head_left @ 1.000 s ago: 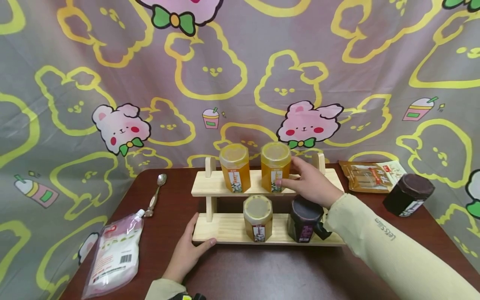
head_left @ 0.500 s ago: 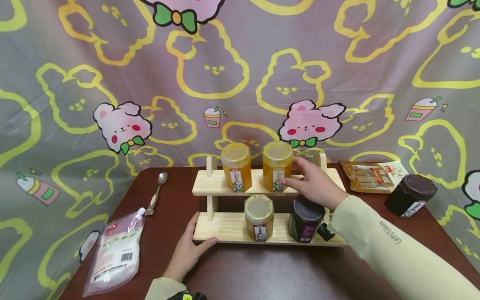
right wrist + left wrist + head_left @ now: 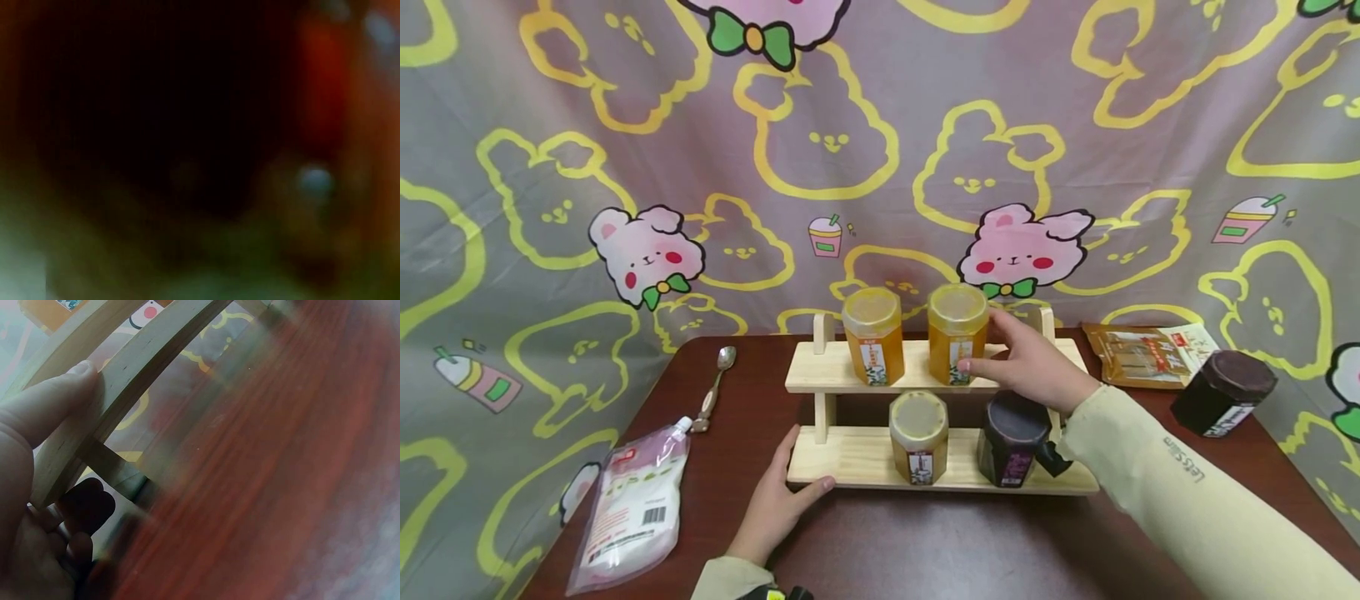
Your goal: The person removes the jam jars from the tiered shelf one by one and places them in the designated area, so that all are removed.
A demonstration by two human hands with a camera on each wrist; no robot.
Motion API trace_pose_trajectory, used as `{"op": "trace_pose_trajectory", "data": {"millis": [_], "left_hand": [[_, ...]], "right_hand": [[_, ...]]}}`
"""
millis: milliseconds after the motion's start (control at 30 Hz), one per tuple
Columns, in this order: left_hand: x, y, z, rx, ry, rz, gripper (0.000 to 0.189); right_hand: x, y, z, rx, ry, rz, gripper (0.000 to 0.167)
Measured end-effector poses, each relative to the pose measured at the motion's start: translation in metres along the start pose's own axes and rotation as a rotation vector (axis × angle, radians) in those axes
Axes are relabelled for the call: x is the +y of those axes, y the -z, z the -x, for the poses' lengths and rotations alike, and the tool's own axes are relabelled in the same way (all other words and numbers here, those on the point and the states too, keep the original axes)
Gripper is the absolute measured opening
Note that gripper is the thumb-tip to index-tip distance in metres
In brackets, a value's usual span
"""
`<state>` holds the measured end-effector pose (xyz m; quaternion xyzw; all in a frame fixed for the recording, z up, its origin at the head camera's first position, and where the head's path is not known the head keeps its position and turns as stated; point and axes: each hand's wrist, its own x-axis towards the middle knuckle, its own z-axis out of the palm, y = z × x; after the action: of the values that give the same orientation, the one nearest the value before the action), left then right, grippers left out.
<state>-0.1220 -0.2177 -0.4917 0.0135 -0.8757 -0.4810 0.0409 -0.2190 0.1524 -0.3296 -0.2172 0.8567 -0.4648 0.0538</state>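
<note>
A two-tier wooden rack (image 3: 850, 454) stands on the table. My left hand (image 3: 775, 504) grips the left end of its lower board (image 3: 134, 369), thumb on top and fingers curled below in the left wrist view. On the upper board, my right hand (image 3: 1026, 362) holds a hexagonal honey jar (image 3: 947, 333) from its right side, thumb across the front label. A second honey jar (image 3: 880, 354) stands to its left. Below are a paler honey jar (image 3: 917, 429) and a dark jar (image 3: 1003, 454), close under my right wrist. The right wrist view is dark and blurred.
At the right lie a brown snack packet (image 3: 1138, 357) and a tilted dark jar (image 3: 1217, 396). On the left are a spoon (image 3: 709, 400) and a white spouted pouch (image 3: 632, 508). A patterned curtain (image 3: 865, 150) hangs behind the table (image 3: 910, 550).
The honey jar under my right hand has shifted very slightly to the right on the upper board. My left hand stays in place on the rack.
</note>
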Motion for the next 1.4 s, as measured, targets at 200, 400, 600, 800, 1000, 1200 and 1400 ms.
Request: {"op": "trace_pose_trajectory", "data": {"millis": [200,400,600,800,1000,1200,1400], "left_hand": [[-0.001,0.001,0.001,0.004,0.000,-0.007,0.102],[-0.002,0.001,0.001,0.007,-0.002,-0.009,0.102],[-0.003,0.000,-0.001,0.011,-0.008,-0.007,0.102],[-0.001,0.000,-0.001,0.002,-0.005,-0.011,0.103],[-0.002,0.001,-0.002,0.005,-0.011,-0.015,0.102],[-0.005,0.000,-0.002,0.012,-0.012,-0.010,0.102],[-0.005,0.000,-0.002,0.011,-0.011,-0.003,0.102]], "right_hand": [[-0.004,-0.002,0.000,0.017,-0.020,0.029,0.077],[-0.005,-0.004,-0.001,-0.003,0.017,0.055,0.078],[-0.004,-0.003,0.002,-0.014,0.027,0.053,0.074],[-0.003,-0.001,0.008,-0.039,-0.006,-0.021,0.070],[0.000,-0.003,0.005,-0.039,0.004,-0.029,0.074],[0.000,-0.006,0.005,-0.018,0.042,-0.015,0.070],[0.003,-0.003,0.008,-0.010,0.005,-0.036,0.068]]}}
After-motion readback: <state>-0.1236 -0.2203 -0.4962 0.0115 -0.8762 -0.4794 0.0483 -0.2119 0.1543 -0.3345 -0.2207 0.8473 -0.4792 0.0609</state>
